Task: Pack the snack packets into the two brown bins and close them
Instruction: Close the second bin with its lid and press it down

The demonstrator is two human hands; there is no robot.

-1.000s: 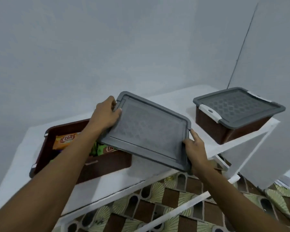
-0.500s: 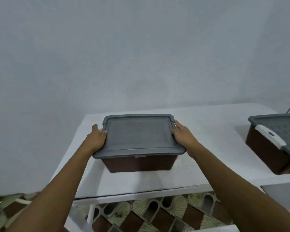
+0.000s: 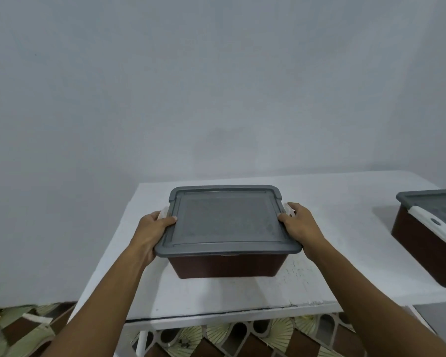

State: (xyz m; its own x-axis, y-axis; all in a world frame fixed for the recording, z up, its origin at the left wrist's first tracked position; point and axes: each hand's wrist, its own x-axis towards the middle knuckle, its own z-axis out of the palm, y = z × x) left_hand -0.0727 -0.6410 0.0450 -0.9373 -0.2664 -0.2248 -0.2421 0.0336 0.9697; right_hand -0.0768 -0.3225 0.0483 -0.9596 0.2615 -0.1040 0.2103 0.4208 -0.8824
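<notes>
left hand (image 3: 152, 230): clamped on the left short edge of the grey lid (image 3: 227, 222). the thumb lies across the rim, and the other fingers wrap down the side, out of sight. the left white latch (image 3: 163, 212) shows just behind the knuckles, beside the lid's notch and not folded over it.

right hand (image 3: 300, 225): mirror grip on the right short edge of the same lid, thumb on the rim, fingers curled round the side. the right white latch (image 3: 289, 209) peeks out by the thumb, likewise beside the rim rather than over it.

grey lid: lies flat and square on the near brown bin (image 3: 227, 266), with no gap visible along the front.

near brown bin: stands on the white table (image 3: 242, 295), toward its left end. the snack packets cannot be seen and are presumably under the lid.

second brown bin (image 3: 420, 253): at the right edge of view, well apart from the first and partly cut off. the second lid (image 3: 438, 202) is on, and the far latch (image 3: 433, 224) is folded over its edge.

surroundings: plain grey wall (image 3: 216, 86) behind the table, patterned floor tiles (image 3: 216, 338) below it.

status, by judgement: packing looks finished. the second bin appears closed and latched on its visible side. the near bin is covered, but its two latches appear not yet snapped. what is left is to press both latches up over the lid's rim. whether the lid is fully seated at the back cannot be told.
</notes>
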